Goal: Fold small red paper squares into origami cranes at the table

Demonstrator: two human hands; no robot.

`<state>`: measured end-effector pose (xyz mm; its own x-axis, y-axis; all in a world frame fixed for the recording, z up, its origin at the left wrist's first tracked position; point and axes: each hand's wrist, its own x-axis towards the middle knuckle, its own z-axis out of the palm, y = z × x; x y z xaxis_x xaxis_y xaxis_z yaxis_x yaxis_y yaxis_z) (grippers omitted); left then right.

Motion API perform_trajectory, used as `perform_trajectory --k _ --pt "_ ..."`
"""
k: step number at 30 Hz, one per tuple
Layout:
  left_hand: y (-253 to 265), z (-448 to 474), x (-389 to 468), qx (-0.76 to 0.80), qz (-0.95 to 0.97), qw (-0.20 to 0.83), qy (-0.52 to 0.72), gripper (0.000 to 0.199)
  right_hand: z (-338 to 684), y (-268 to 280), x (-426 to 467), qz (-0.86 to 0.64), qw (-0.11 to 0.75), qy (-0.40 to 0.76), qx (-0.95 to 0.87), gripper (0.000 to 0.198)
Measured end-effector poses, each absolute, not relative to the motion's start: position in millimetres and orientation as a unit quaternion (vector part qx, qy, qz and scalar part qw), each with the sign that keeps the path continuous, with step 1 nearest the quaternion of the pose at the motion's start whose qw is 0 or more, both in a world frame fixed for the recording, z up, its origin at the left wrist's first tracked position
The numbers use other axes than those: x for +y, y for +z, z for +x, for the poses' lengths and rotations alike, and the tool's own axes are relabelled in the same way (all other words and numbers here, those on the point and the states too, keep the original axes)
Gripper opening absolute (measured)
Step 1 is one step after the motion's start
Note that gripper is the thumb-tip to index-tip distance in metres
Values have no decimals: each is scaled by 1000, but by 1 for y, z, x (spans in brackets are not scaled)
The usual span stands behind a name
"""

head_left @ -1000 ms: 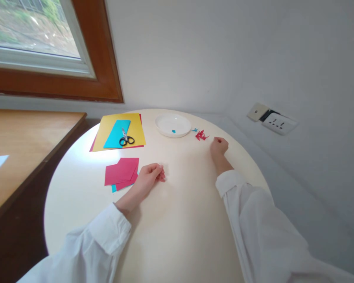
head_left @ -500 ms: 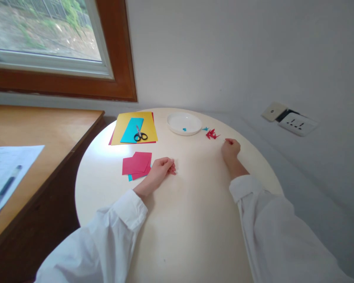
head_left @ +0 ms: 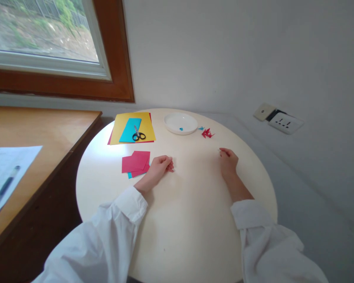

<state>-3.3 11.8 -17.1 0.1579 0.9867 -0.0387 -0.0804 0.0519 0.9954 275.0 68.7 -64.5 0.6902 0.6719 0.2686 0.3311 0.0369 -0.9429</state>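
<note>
The right hand [head_left: 229,160] has drawn back slightly toward the near edge of the round table [head_left: 194,220]; the left hand [head_left: 161,165] has hardly moved. Near the far-left edge lies a yellow sheet [head_left: 149,125], right of it a white dish [head_left: 188,124]. A blue sheet [head_left: 128,131] rests on the yellow one; red squares [head_left: 133,163] lie just beside the left hand. Both hands are narrowly curled; whether they hold anything I cannot tell. Scissors [head_left: 139,136] top the blue sheet. Red folded shapes [head_left: 207,133] sit between dish and right hand.
</note>
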Motion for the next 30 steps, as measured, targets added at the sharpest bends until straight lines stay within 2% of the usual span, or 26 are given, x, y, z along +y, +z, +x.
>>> perform_trajectory --k 6,9,12,13,16,18,23,30 --pt "-5 -18 11 519 535 382 546 31 265 -63 50 -670 619 152 -381 22" --pt "0 -36 15 598 603 195 490 24 265 -63 50 -670 616 151 -385 22" --pt "-2 -58 17 659 626 135 394 9 266 -64 52 -671 611 149 -393 22" --pt "-4 -64 17 674 628 119 369 15 267 -64 53 -670 610 146 -396 21" --pt "-11 -76 14 697 647 91 296 36 268 -66 54 -669 610 137 -403 20" --pt "-15 -77 12 692 674 72 249 43 268 -68 55 -668 609 131 -406 21" --pt "-21 -74 11 676 705 71 201 45 269 -69 56 -666 608 120 -414 22" --pt "-29 -80 16 668 701 91 232 50 269 -69 57 -665 607 116 -420 21"
